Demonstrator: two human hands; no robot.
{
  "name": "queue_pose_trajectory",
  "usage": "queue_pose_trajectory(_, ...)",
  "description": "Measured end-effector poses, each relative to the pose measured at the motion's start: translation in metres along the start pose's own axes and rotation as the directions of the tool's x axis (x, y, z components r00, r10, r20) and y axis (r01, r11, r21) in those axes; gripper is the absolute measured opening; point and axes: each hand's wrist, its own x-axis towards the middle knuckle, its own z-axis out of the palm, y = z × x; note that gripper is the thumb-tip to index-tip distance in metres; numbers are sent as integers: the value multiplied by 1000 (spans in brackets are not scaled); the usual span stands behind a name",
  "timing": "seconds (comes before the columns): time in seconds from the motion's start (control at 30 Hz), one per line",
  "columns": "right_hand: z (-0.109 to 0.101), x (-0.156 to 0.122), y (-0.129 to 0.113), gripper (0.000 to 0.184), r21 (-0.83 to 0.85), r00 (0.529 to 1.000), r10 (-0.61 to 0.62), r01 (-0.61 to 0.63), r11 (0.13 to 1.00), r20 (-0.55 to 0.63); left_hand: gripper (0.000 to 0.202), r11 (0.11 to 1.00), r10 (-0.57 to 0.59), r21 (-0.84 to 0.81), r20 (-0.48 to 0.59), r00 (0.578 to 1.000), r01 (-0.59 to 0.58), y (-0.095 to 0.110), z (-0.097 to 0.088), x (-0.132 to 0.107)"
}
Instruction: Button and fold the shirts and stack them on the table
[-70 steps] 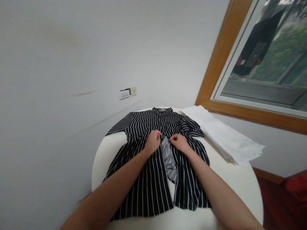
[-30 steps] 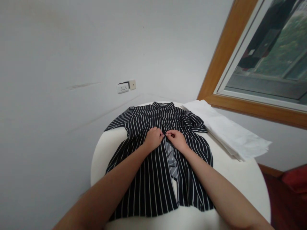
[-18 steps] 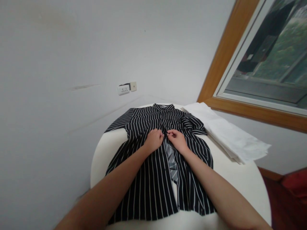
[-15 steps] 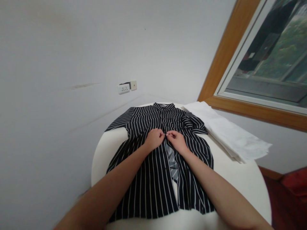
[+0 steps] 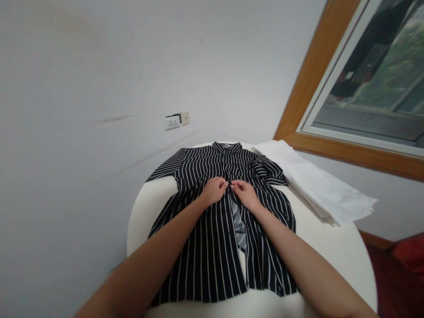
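A black shirt with white stripes (image 5: 208, 247) lies spread front side up, its collar at the far end and its hem toward me. Along the middle of its front, my left hand (image 5: 214, 191) pinches the fabric at the opening. Just to the right, my right hand (image 5: 245, 194) pinches the other edge, the fingertips of both hands nearly meeting. Below the hands the front edges part, and the paler inner side of the cloth shows between them. Whatever small piece sits between the fingertips is too small to make out.
The shirt rests on a round white table (image 5: 334, 260). A folded white cloth or sheet (image 5: 318, 185) lies at the table's right, partly over its edge. Behind stands a white wall with a power socket (image 5: 172, 123); a wood-framed window (image 5: 304, 84) is at the right.
Hardly anything differs. Both hands keep their pinch at the same spot on the shirt front, with only slight finger movement; the view has shifted a little.
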Motion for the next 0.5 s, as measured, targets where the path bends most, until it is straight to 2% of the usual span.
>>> queue_pose_trajectory(0.3,-3,-1,-8,26,232,985,138,-158,960,100,19,1000,15,-10,39,999,-15,0,1,2)
queue_pose_trajectory(0.5,-3,-2,-10,28,285,969,181,-223,932,168,21,999,18,29,63,998,-20,2,-2,1)
